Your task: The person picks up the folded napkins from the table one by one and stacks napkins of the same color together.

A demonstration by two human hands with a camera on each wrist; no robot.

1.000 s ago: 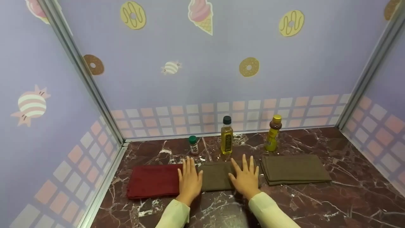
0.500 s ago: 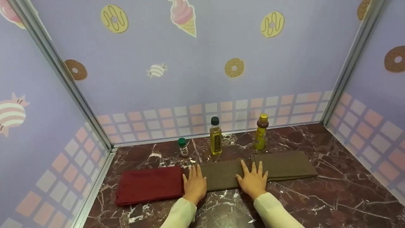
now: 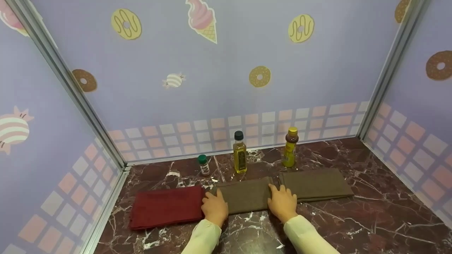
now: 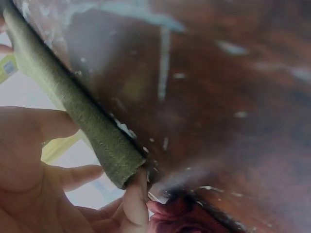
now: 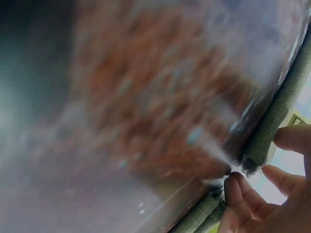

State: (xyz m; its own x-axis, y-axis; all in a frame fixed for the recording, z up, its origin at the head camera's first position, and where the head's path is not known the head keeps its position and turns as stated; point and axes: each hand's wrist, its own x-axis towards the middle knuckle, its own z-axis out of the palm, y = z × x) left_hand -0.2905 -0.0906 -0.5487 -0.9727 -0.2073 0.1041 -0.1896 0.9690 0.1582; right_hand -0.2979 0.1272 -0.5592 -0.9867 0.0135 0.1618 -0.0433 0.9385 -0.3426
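A folded olive cloth (image 3: 245, 195) lies on the marble counter (image 3: 353, 225), between a red cloth (image 3: 166, 208) and a second olive cloth (image 3: 316, 185). My left hand (image 3: 213, 200) curls its fingers at the middle cloth's left end. In the left wrist view the fingers (image 4: 136, 204) hook round the cloth's folded corner (image 4: 92, 126). My right hand (image 3: 279, 196) curls at the cloth's right end. The right wrist view is blurred, but it shows fingertips (image 5: 238, 191) on the cloth's edge (image 5: 272, 126).
Behind the cloths stand a small green-capped shaker (image 3: 203, 165), a black-capped oil bottle (image 3: 239, 157) and a yellow-capped bottle (image 3: 290, 147). Patterned walls (image 3: 53, 169) close the counter at the left, back and right. Bare marble lies in front and to the right.
Both hands lay flat on the middle cloth; they have slid apart to its two ends and their fingers have curled round the edges. The head view shifted slightly.
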